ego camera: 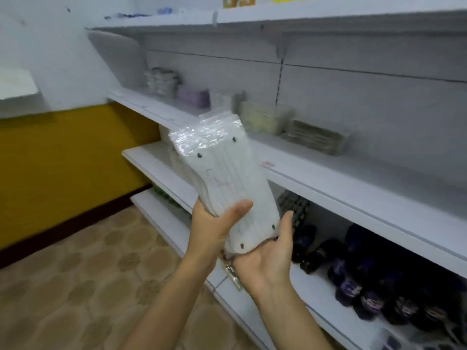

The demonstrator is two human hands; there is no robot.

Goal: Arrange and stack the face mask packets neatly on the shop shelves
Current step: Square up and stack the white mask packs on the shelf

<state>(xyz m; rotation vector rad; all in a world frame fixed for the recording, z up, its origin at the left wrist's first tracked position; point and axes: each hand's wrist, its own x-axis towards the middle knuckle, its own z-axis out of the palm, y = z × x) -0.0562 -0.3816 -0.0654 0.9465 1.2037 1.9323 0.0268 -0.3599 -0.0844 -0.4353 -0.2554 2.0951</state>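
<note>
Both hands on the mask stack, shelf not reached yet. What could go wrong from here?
1. The stack of mask packets is fanned and wrapped in glossy plastic; held only at its lower end by the left hand and right hand, packets may slide out.
2. The middle shelf already holds packets lying askew; setting the stack beside them could knock them further out of line.
3. The view is blurred, so placement may be off.

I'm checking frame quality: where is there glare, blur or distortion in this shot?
Head view: glare on the clear plastic top of the white mask packet stack; packets on the white middle shelf are soft and blurred; wide-angle lens bends the shelf lines; both hands look fairly sharp.
</note>
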